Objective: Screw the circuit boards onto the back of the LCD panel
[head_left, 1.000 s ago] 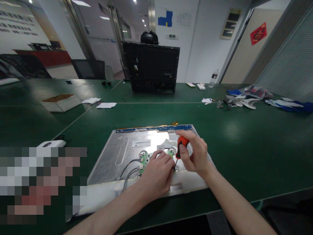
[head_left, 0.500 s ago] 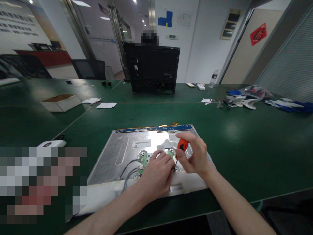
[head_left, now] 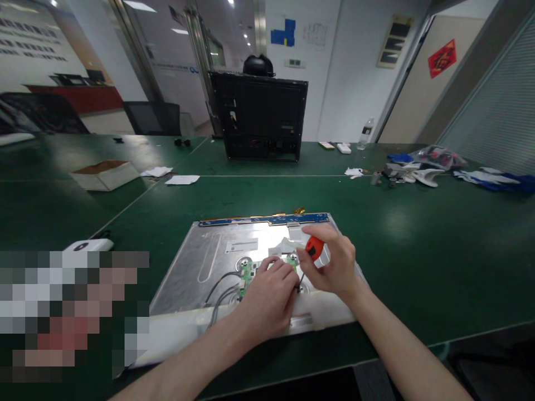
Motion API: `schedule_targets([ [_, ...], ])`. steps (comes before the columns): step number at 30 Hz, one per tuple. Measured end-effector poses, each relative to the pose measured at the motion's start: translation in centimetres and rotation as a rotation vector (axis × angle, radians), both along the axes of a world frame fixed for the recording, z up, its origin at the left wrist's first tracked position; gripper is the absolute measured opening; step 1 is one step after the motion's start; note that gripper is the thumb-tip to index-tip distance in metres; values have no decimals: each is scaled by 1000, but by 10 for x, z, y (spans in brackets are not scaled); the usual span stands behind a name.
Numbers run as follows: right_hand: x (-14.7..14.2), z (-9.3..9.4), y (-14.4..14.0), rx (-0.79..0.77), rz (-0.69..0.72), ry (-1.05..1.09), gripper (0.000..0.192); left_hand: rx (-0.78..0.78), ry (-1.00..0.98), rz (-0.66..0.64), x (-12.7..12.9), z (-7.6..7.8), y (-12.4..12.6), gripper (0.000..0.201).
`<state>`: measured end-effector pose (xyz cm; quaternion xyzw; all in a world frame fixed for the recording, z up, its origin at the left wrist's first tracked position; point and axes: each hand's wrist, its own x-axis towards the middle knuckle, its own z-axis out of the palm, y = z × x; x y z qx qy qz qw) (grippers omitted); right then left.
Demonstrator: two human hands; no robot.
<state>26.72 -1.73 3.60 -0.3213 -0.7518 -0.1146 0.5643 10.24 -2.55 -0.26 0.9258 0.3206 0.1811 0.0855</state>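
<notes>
While the right hand (head_left: 332,267) is closed around the orange-handled screwdriver (head_left: 312,248), its shaft slanting down onto the metal panel (head_left: 217,262), the left hand (head_left: 267,298) rests fingers-down on the small green circuit board (head_left: 248,272), gripping nothing. The panel lies near the table's (head_left: 418,250) front edge. Toward the far left edge, an open cardboard box (head_left: 104,174) sits; its contents cannot be made out.
</notes>
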Motion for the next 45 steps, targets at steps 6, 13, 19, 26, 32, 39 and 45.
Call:
schedule_targets([
  [6, 1, -2, 1, -27, 61, -1, 25, 2, -2, 0, 0, -1, 1, 18],
  [13, 4, 2, -2, -96, 132, 9, 35, 7, 9, -11, 0, 1, 1, 17],
  [19, 2, 3, -2, -54, 46, 0, 32, -2, 1, -1, 1, 2, 0, 15],
  [26, 0, -1, 1, -23, 7, -6, 27, -2, -10, -8, 0, 1, 0, 18],
  [32, 3, 2, -1, -48, 100, -5, 26, 8, 1, -12, 0, 1, 1, 17],
  [39, 4, 4, -4, -95, 84, 10, 32, 2, 18, -4, 1, 1, 1, 14],
  [45, 1, 2, -2, -29, 10, 3, 25, -11, 12, -1, 1, 2, 0, 17],
])
